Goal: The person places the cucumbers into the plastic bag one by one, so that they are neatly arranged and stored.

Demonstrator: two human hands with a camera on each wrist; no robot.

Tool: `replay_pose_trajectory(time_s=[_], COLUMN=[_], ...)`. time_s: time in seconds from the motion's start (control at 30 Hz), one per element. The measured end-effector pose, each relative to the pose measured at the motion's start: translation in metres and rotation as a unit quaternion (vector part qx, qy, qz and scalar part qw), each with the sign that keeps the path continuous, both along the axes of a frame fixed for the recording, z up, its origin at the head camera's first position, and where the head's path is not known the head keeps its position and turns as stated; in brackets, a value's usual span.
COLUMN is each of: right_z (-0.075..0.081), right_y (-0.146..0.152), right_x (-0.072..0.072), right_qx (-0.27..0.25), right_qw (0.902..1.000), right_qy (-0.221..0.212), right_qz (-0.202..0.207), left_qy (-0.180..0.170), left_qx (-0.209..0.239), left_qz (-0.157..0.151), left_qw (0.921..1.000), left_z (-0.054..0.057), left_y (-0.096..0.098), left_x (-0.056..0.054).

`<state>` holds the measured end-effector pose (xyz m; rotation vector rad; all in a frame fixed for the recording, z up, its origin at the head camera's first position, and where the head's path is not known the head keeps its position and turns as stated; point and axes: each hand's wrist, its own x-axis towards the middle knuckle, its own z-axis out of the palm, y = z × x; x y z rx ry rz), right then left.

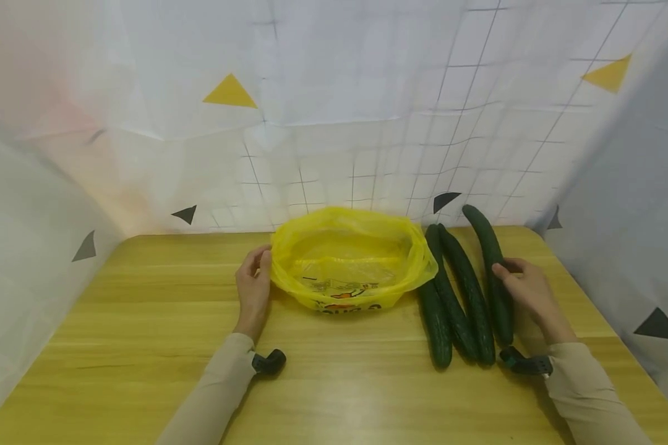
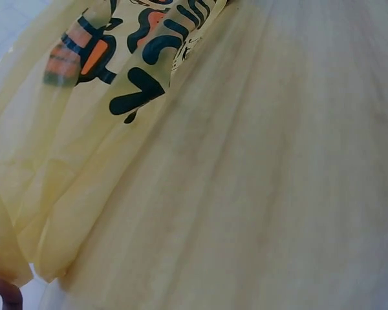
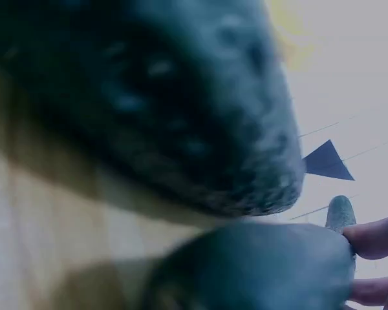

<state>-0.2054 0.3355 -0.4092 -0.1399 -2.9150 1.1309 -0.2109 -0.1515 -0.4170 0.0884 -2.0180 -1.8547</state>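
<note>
A yellow plastic bag [image 1: 347, 300] with printed lettering lies on the table, its mouth spread wide toward the head camera. At its left edge my left hand [image 1: 253, 281] holds the side of the bag; part of the fingers is hidden by the plastic. Several dark green cucumbers lie side by side to the right of the bag. My right hand [image 1: 526, 287] grips the rightmost cucumber [image 1: 488, 244] near its middle, thumb on one side and fingers on the other. In the right wrist view, another cucumber [image 3: 200, 110] looms close and blurred beside the gripped one.
The wooden table [image 1: 334, 383] has rounded back corners. A white sheet [image 1: 334, 74] with grid lines and coloured triangles hangs behind it and down both sides. The leftmost cucumber [image 1: 436, 327] lies against the bag's right side.
</note>
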Motion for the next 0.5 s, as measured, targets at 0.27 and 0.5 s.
replay_pose_trajectory(time_s=[0.27, 0.5], right_z=[0.015, 0.030], right_y=[0.000, -0.005], right_x=[0.004, 0.009], right_qx=[-0.042, -0.062], right_qw=[0.9979, 0.9941], right_qy=[0.047, 0.075], right_qz=[-0.017, -0.048], left_qy=[0.024, 0.016], left_qx=[-0.001, -0.019], left_qz=[-0.038, -0.034], left_qw=[0.9990, 0.9991], left_z=[0.005, 0.006], left_y=[0.002, 0.002], left_x=[0.006, 0.009])
